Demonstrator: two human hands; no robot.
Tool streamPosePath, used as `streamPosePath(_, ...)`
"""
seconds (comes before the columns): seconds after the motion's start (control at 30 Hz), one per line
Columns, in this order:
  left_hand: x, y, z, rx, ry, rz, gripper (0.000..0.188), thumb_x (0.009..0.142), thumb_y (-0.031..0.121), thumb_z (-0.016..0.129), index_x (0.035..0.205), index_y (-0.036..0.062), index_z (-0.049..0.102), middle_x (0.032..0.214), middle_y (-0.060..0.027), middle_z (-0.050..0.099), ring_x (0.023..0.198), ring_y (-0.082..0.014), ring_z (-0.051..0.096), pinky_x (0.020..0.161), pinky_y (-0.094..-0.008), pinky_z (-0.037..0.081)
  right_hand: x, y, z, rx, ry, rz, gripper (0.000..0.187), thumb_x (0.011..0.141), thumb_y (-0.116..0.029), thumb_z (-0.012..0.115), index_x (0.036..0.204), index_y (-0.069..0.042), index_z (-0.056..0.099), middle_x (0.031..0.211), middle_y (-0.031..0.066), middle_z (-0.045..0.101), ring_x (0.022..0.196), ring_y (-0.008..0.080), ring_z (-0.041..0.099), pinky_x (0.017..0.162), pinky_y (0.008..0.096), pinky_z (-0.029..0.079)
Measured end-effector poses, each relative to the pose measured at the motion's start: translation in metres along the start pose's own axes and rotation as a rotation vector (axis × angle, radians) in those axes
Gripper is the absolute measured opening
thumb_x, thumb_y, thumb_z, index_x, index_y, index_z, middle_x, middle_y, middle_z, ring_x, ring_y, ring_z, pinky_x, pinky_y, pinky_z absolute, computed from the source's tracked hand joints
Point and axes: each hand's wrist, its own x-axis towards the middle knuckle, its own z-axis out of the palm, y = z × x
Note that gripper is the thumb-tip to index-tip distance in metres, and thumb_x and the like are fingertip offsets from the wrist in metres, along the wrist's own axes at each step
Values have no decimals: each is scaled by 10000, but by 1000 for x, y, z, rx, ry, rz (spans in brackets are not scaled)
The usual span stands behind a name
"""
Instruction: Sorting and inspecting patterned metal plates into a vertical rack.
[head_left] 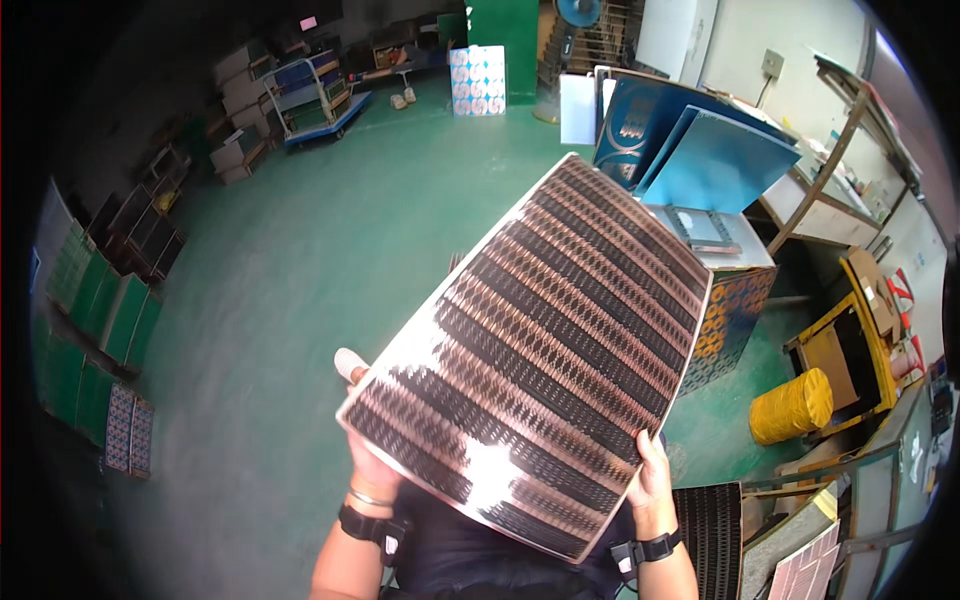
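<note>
Before our body, in the head view, we count one striped panel [560, 345] and two hands. Our left hand [372, 472] is closed on it near its left corner, fingers mostly hidden beneath; our right hand [654, 482] clamps its right edge, thumb on top. The panel spans between both hands and reaches out beyond them above the green floor [250, 320]. Around us we count one yellow cylinder [792, 407] at right, one blue trolley [332, 127] at far left.
</note>
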Motion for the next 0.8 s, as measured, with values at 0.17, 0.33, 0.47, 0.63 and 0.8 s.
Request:
streamPosePath(0.17,-22,-54,-15,64,11,-41,497,934,415,448,1293,74,426,1305,-55,483,1199,-242,450,1029,-438,349,-16,21,24,48,-53,-65,397,889,-114,571,1266,-52,461,1237,86,539,1133,234,518,982,421,408)
streamPosePath(0.33,-12,-40,2,181,21,121,409,950,326,463,1240,37,454,1190,-88,557,1086,-229,544,946,-397,445,-37,-7,10,-32,15,-158,351,882,-99,578,1212,-21,491,1206,73,562,1106,214,542,946,388,447)
streamPosePath(0.47,-3,-16,-65,174,57,150,437,934,280,509,1284,31,430,1205,-67,555,1083,-202,537,943,-364,441,-46,-96,-25,107,179,-609,401,957,-298,454,1236,-11,478,1195,140,568,1082,198,563,886,291,506)
streamPosePath(0.63,-19,20,-68,292,100,201,341,936,257,513,1187,26,524,1148,-62,595,1028,-171,565,915,-322,445,-91,-145,-40,-405,246,-477,545,968,-379,400,1302,52,392,903,157,666,712,173,647,618,241,527)
streamPosePath(0.8,-26,41,-70,401,89,284,322,946,246,496,1184,30,506,1145,-50,584,1039,-156,549,913,-309,434,-99,-148,-17,-787,147,-264,351,847,-105,644,1146,-1,494,840,7,611,717,43,546,669,175,430)
